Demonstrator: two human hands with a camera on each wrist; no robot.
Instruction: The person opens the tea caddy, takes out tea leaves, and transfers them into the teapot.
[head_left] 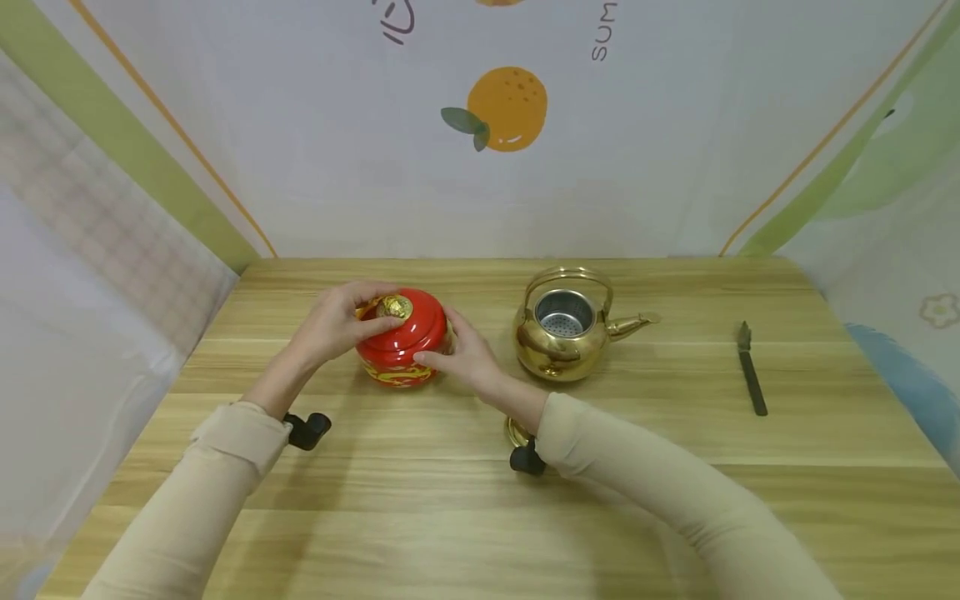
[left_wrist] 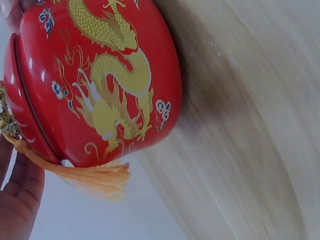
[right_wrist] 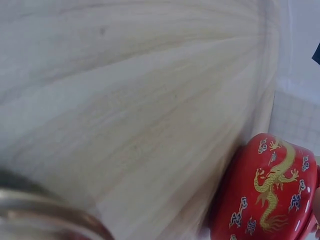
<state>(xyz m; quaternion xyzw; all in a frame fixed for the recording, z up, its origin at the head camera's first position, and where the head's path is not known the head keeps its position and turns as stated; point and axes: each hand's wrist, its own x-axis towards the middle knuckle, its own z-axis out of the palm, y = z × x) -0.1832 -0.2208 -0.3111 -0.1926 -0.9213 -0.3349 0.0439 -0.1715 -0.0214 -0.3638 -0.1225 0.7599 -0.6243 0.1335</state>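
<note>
A red lidded jar (head_left: 393,373) with a gold dragon stands on the left half of the table. My left hand (head_left: 333,323) holds the gold knob (head_left: 395,308) of its red lid (head_left: 423,310) between thumb and fingers. The lid sits on the jar, with a dark seam between them. From the knob hangs an orange tassel (left_wrist: 100,175), seen in the left wrist view. My right hand (head_left: 471,358) grips the jar's right side, thumb at the front, other fingers partly hidden behind. The jar (right_wrist: 272,190) also shows in the right wrist view.
A gold kettle (head_left: 558,358) stands lidless right of the jar, strainer inside, spout rightward. A round gold piece (head_left: 516,432) lies partly under my right wrist. Farther right lies a dark-handled tool (head_left: 753,383). Printed cloth (head_left: 337,167) hangs behind the wooden table (head_left: 420,517).
</note>
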